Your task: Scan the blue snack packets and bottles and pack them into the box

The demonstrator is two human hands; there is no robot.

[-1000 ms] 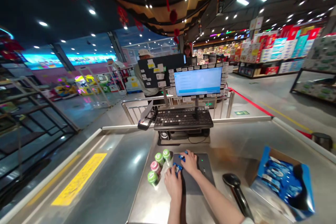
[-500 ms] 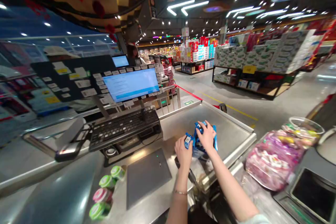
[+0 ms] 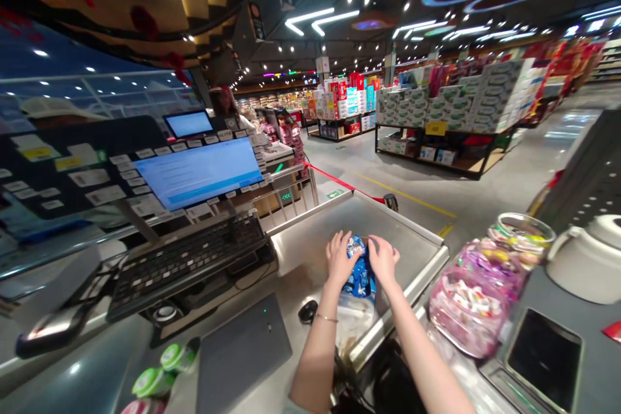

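Observation:
Several shiny blue snack packets (image 3: 359, 277) lie together on the steel counter (image 3: 315, 233), above a crumpled clear plastic bag (image 3: 356, 305). From the left side my left hand (image 3: 341, 260) grips the upper packet, its thumb and fingers around the wrapper. My right hand (image 3: 385, 260) is closed on the other edge of the blue packets, fingertips curled over the top. What lies under both palms is hidden, and the print on the wrappers is too blurred to read.
A black mouse (image 3: 308, 312), a flat dark panel (image 3: 245, 356) and a keyboard (image 3: 189, 265) are to the left, with green-lidded tubs (image 3: 152, 381) nearer. On the right are jars of wrapped sweets (image 3: 468, 310), a phone-like black screen (image 3: 546, 359) and a white kettle-like pot (image 3: 587, 265).
My left hand has brought its small blue packet over to the others, and my right hand has shifted to their right edge. The view has turned right.

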